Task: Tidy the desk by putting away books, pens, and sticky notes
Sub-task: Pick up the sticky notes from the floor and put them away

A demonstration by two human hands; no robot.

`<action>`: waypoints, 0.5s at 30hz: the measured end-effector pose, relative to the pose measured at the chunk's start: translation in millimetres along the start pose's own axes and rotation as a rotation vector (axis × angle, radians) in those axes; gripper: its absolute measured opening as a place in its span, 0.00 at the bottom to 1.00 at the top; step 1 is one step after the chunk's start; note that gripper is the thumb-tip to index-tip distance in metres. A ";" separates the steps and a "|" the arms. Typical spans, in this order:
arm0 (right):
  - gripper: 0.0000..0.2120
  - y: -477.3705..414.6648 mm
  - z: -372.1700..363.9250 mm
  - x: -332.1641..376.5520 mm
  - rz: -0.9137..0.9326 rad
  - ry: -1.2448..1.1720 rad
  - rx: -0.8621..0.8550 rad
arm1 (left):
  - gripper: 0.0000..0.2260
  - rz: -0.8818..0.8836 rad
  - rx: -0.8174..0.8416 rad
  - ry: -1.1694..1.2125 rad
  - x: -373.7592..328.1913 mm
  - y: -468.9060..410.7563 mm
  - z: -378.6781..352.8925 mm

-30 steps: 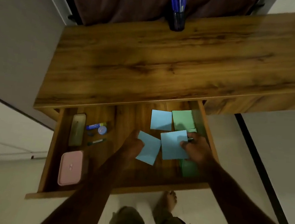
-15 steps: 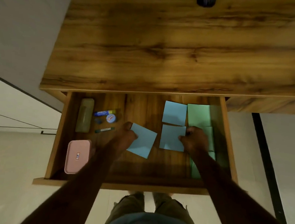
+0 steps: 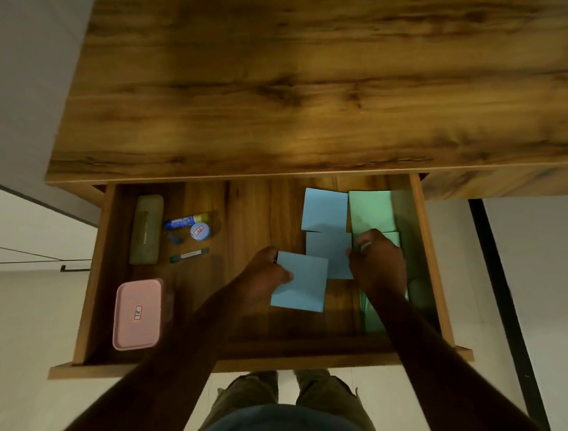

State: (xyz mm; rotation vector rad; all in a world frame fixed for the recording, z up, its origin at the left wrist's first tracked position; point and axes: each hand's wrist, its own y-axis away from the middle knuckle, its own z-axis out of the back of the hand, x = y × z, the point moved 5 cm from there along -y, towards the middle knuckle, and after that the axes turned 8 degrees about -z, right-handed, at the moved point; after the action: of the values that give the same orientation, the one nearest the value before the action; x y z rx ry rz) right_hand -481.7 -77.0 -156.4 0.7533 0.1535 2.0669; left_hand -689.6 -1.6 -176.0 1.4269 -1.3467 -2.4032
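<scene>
A square pale-blue sticky note (image 3: pixel 300 282) is pinched at its left edge by the left hand (image 3: pixel 263 275), inside the open wooden drawer (image 3: pixel 425 248). The right hand (image 3: pixel 380 261) is curled at the green paper stack (image 3: pixel 372 211); whether it grips is unclear. Two more blue notes (image 3: pixel 324 210) lie beside it.

The surface (image 3: pixel 322 81) is dark brown wood with strong grain, lit warmly in the middle. Under its front edge a wooden drawer (image 3: pixel 94 267) stands pulled out. The floor (image 3: pixel 8 328) is pale with dark thin lines. On the left stands a grey wall (image 3: pixel 24 72).
</scene>
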 end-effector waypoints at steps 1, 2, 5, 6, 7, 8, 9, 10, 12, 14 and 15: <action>0.05 -0.4 -0.3 -1.6 0.013 -0.019 0.032 | 0.18 0.009 0.018 0.005 2.5 1.0 -6.4; 0.03 -1.0 -1.3 -2.8 0.037 -0.033 0.068 | 0.17 0.015 0.033 0.020 5.5 1.2 -12.5; 0.05 2.5 -5.6 -4.3 0.140 -0.057 0.242 | 0.15 0.046 0.057 0.118 11.2 3.2 -29.0; 0.06 5.4 -6.0 -5.8 0.165 -0.055 0.297 | 0.15 0.058 0.068 0.157 12.3 4.1 -34.4; 0.07 8.0 -5.7 -7.5 0.188 -0.045 0.333 | 0.15 0.067 0.082 0.196 13.1 5.0 -39.1; 0.08 10.2 -5.5 -10.7 0.200 -0.038 0.360 | 0.15 0.073 0.097 0.234 14.0 5.7 -44.0; 0.09 11.5 -5.5 -16.0 0.190 -0.040 0.381 | 0.17 0.078 0.111 0.257 14.5 6.9 -48.2; 0.10 11.8 -4.9 -21.3 0.164 -0.042 0.394 | 0.18 0.080 0.116 0.267 14.6 7.8 -51.5; 0.11 10.9 -3.0 -30.5 0.107 -0.029 0.401 | 0.19 0.059 0.108 0.219 13.6 9.0 -56.4; 0.11 8.1 -3.3 -36.2 0.100 0.001 0.389 | 0.19 -0.010 0.097 0.075 12.6 7.0 -60.0; 0.10 7.5 -3.7 -37.7 0.105 0.018 0.380 | 0.19 -0.053 0.091 -0.016 10.6 7.0 -61.1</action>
State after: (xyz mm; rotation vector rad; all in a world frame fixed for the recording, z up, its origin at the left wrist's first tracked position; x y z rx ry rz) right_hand -473.8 -110.6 -173.6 0.9889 0.5387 2.1716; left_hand -653.7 -50.5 -190.8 1.4855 -1.4579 -2.4203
